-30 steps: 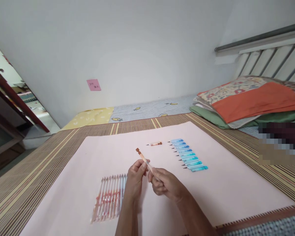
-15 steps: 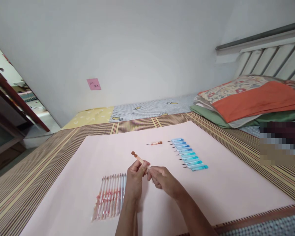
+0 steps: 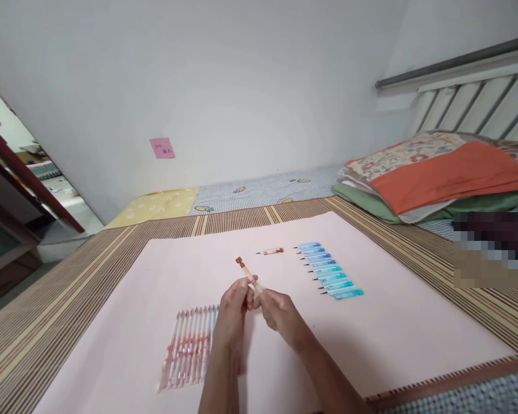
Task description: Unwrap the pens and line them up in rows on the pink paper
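Note:
Both of my hands meet above a pink sheet (image 3: 392, 333) and grip one thin orange pen (image 3: 244, 269) between them. My left hand (image 3: 233, 313) pinches the pen's upper part, whose brown cap end points up and left. My right hand (image 3: 278, 313) is closed on the lower end, which is hidden in its fingers. A single short orange pen piece (image 3: 271, 251) lies on the sheet beyond my hands. A row of several blue pen pieces (image 3: 328, 270) lies to the right of it. Several clear pink pens (image 3: 190, 348) lie side by side left of my left wrist.
The pink sheet lies on a striped woven mat (image 3: 69, 287) on a bed. Folded orange and green bedding (image 3: 431, 178) is stacked at the back right by a metal headboard (image 3: 470, 98). A pink note (image 3: 162, 148) sticks on the white wall. A doorway opens at the left.
The pen's cap end dipped lower and left, then rose again. My hands have drawn closer together and shifted slightly left along the pen.

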